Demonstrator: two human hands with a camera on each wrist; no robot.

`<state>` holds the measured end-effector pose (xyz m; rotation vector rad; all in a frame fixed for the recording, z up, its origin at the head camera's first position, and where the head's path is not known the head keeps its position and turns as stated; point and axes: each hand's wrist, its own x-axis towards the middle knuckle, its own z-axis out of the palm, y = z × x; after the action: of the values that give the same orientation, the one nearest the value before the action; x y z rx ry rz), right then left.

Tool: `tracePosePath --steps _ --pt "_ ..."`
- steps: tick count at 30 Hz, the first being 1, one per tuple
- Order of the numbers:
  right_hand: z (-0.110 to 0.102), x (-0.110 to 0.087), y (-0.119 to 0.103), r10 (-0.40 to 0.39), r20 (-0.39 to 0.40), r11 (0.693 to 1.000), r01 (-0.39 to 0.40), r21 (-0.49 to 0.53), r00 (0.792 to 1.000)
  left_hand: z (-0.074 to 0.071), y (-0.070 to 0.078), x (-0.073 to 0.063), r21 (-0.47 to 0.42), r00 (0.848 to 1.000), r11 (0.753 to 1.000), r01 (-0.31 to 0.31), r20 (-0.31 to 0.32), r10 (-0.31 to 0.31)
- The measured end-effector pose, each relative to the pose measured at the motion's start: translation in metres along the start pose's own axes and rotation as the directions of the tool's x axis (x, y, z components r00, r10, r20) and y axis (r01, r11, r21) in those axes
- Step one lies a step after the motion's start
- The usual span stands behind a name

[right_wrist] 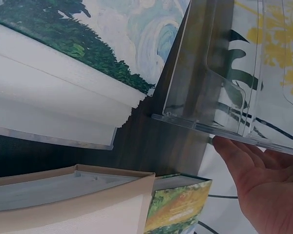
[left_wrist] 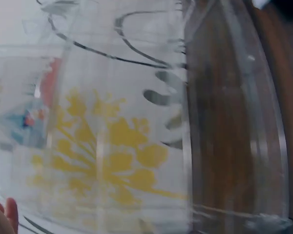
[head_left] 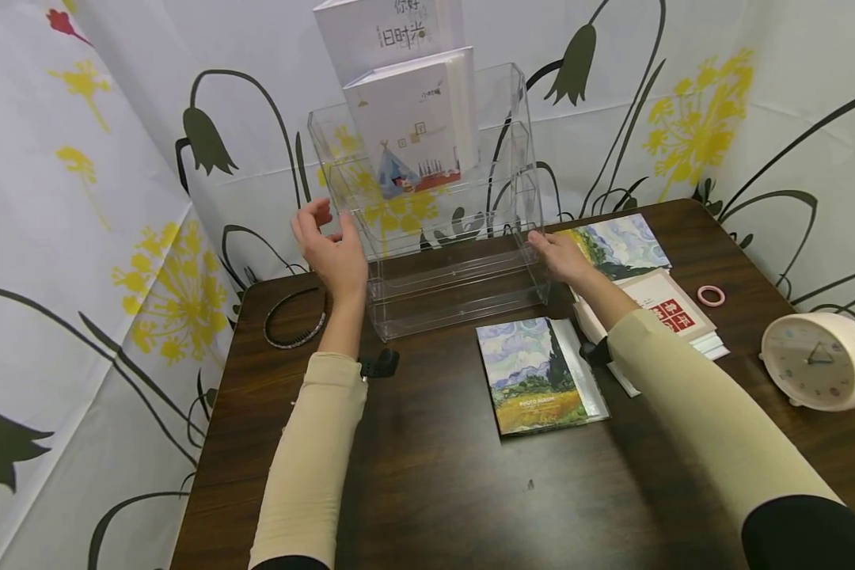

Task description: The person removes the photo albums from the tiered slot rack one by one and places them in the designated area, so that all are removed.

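A clear acrylic stepped rack stands on the table, with one white book in a tier and a taller white book behind it. My left hand is at the rack's left side, fingers loosely bent and holding nothing. Only its fingertips show in the left wrist view, close to the clear panel. On the other side, my right hand touches the rack's right side panel, its fingers extended along the outside in the right wrist view. A photo album with a painted landscape cover lies in front of the rack.
Right of the rack lie another painted-cover album and a cream book with a red label. Beyond them are a pink ring and a white clock. A dark headband lies left. A patterned curtain hangs behind the table.
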<state>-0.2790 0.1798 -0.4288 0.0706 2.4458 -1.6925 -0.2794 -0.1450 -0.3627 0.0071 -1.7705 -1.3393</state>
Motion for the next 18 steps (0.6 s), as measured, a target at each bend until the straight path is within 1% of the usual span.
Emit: tracePosePath --steps 2,5,7,9,10,12,13,14,16,18 --pt "0.0 0.0 0.0 0.002 -0.001 1.0 -0.002 -0.005 1.0 0.01 0.007 0.007 -0.034 0.999 0.999 0.018 0.026 -0.018" --pt "-0.001 0.0 0.0 0.01 -0.001 1.0 -0.01 -0.009 1.0 0.025 0.018 0.018 -0.078 0.995 0.994 0.071 0.076 -0.065" --pt "0.0 0.001 0.0 0.02 -0.007 1.0 -0.02 -0.023 1.0 0.032 0.023 0.025 -0.078 0.988 0.992 0.096 0.126 -0.085" --pt "0.0 0.002 0.0 0.032 -0.011 0.999 -0.033 -0.041 0.999 0.037 0.028 0.03 -0.079 0.975 0.988 0.13 0.193 -0.113" --pt "0.0 0.002 0.0 0.034 -0.014 0.998 -0.035 -0.053 0.999 0.04 0.031 0.033 -0.073 0.968 0.988 0.135 0.223 -0.116" --pt "0.0 0.002 0.001 0.043 -0.013 0.997 -0.044 -0.06 0.999 0.044 0.034 0.037 -0.062 0.953 0.986 0.153 0.275 -0.13" --pt "0.001 0.002 0.001 0.048 -0.011 0.997 -0.048 -0.059 0.999 0.046 0.036 0.039 -0.057 0.943 0.983 0.174 0.297 -0.149" --pt "0.0 0.002 0.001 0.048 -0.009 0.997 -0.049 -0.059 0.999 0.049 0.038 0.041 -0.056 0.937 0.98 0.189 0.31 -0.163" --pt "0.0 0.002 0.001 0.045 -0.008 0.997 -0.046 -0.058 0.999 0.053 0.041 0.046 -0.045 0.93 0.981 0.19 0.328 -0.165" --pt "0.0 0.002 0.001 0.045 -0.006 0.998 -0.045 -0.052 0.999 0.057 0.043 0.05 -0.03 0.92 0.977 0.212 0.343 -0.189"
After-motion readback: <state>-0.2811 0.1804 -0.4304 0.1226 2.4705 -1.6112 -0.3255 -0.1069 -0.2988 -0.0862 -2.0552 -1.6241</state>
